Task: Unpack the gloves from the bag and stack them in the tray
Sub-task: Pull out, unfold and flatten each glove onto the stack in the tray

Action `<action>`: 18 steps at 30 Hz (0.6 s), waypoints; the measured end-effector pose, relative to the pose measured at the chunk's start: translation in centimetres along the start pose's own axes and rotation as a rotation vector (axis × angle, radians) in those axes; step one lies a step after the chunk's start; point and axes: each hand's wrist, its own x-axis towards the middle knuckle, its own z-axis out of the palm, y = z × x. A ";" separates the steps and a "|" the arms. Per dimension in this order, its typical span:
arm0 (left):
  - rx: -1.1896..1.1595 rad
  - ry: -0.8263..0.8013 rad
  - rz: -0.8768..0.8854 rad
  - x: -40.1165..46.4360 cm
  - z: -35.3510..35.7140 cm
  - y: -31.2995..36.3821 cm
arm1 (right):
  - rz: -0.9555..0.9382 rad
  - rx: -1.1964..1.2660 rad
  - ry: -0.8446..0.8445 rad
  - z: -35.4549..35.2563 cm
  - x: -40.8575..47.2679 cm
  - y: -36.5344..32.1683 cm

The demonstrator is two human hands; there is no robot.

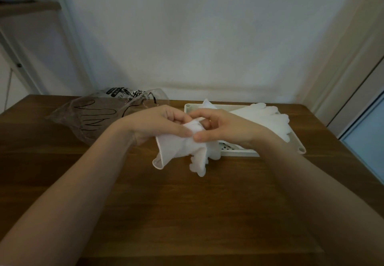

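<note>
A limp, crumpled white cloth glove [182, 149] hangs above the brown wooden table [187, 213], pinched by the left hand [158, 124] and right hand [220, 127], fingers curled. Behind, white gloves [268, 118] fill the white perforated plastic tray [234, 150]; the clear bag [91, 118] lies left.

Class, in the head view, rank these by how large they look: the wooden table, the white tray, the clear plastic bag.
1. Wooden table, by far the largest.
2-3. Clear plastic bag and white tray: these look alike in size; hands and gloves hide part of the tray, so no ranking.
</note>
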 end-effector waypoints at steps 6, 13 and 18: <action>0.166 -0.004 -0.092 0.1 -0.5 0.1 | 0.067 0.117 0.003 -2.8 -2.0 1.8; -0.070 0.118 0.002 2.1 0.6 0.3 | 0.103 0.386 0.221 -5.7 -4.2 4.2; -0.358 0.260 0.057 4.4 1.3 1.6 | 0.182 0.242 0.279 -9.3 -5.8 4.1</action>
